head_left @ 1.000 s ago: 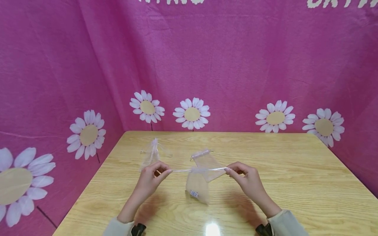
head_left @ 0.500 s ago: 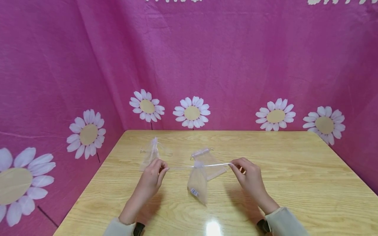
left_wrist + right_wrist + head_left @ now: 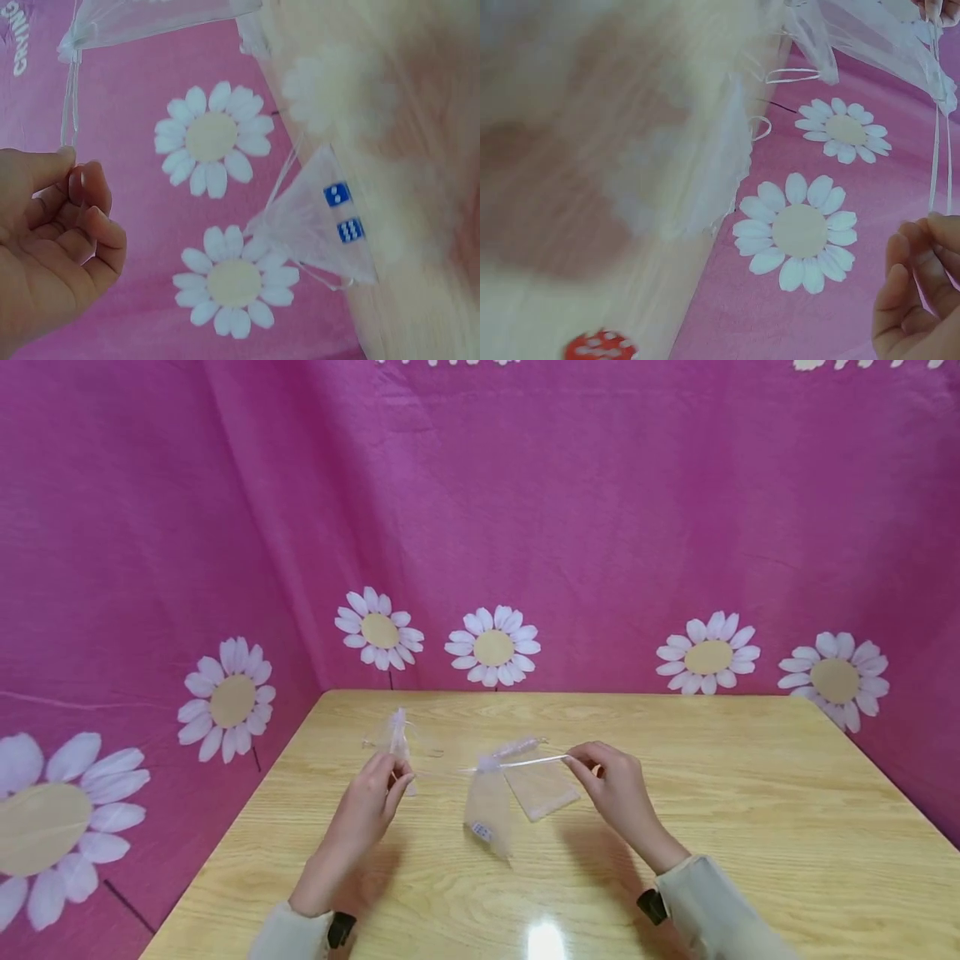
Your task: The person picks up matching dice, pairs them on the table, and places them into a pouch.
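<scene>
A sheer pale-pink drawstring pouch (image 3: 487, 806) hangs upright between my hands, its neck gathered. A small blue-and-white patterned thing (image 3: 482, 832) sits in its lower corner. My left hand (image 3: 372, 793) pinches one end of its white drawstring (image 3: 534, 761) between thumb and forefinger. My right hand (image 3: 618, 789) pinches the other end, so the string runs taut across the neck. In the left wrist view, thumb and forefinger of the left hand (image 3: 64, 225) hold the string loop (image 3: 70, 105). The right hand (image 3: 922, 292) likewise grips a double strand (image 3: 935, 165) in the right wrist view.
A flat pouch (image 3: 543, 785) lies behind the held one on the wooden table (image 3: 750, 827). Further left, a cinched pouch (image 3: 399, 735) holds blue dice (image 3: 337, 195), partly behind my left hand. A pink daisy-print cloth (image 3: 585, 527) hangs behind the table.
Both hands have moved away from the body, the left one also leftward, carrying the pouch farther back. The pouch's neck has drawn in narrower along the string.
</scene>
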`<state>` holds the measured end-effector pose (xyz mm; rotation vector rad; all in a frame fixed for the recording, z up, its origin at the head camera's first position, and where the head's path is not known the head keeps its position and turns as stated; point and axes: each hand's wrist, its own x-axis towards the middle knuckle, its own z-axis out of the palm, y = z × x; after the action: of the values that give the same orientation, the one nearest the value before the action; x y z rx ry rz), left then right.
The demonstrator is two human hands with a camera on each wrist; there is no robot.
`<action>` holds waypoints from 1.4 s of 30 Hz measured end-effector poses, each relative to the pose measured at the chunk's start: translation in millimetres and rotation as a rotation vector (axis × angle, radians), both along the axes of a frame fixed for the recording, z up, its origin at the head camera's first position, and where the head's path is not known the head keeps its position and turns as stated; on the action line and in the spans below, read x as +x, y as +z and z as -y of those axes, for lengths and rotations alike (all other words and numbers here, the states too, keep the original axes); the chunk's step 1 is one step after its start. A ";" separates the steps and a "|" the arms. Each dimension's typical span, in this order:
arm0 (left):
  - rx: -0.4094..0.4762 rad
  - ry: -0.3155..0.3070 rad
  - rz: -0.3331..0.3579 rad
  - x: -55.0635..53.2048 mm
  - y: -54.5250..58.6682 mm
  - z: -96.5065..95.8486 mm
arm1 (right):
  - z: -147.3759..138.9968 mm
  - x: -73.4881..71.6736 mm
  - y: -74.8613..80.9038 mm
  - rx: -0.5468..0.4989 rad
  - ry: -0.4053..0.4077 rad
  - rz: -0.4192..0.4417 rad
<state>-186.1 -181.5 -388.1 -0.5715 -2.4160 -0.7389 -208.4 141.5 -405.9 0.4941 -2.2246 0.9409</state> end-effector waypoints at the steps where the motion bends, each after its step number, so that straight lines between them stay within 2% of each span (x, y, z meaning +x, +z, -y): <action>1: 0.006 0.007 0.016 -3.0 1.2 1.8 | 2.0 -4.9 1.2 0.004 0.005 0.011; 7: 0.023 0.039 0.089 -20.6 5.1 8.9 | 12.6 -33.1 3.3 0.040 0.013 0.096; 12: 0.038 0.057 0.115 -35.3 5.7 10.6 | 18.3 -51.6 5.2 0.067 0.002 0.186; 21: 0.029 0.117 0.116 -60.9 8.0 6.5 | 26.2 -79.8 7.6 0.121 -0.017 0.280; 25: 0.022 0.180 0.112 -72.7 6.5 3.0 | 32.6 -91.0 7.5 0.125 -0.011 0.339; 28: 0.033 0.234 0.110 -80.3 4.5 1.1 | 38.1 -97.9 7.3 0.118 0.002 0.361; 31: 0.046 0.254 0.095 -86.6 2.1 -0.1 | 42.4 -103.5 6.1 0.116 0.006 0.368; 35: 0.034 0.237 0.080 -93.8 -0.5 -1.5 | 46.5 -107.5 5.2 0.111 0.024 0.383; 42: 0.036 0.211 0.137 -100.8 -2.8 -6.6 | 49.0 -108.6 1.1 0.112 0.055 0.396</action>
<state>-286.9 -174.9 -390.9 -0.2537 -2.5329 -0.7502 -317.0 92.4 -404.8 0.4512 -2.6428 1.0160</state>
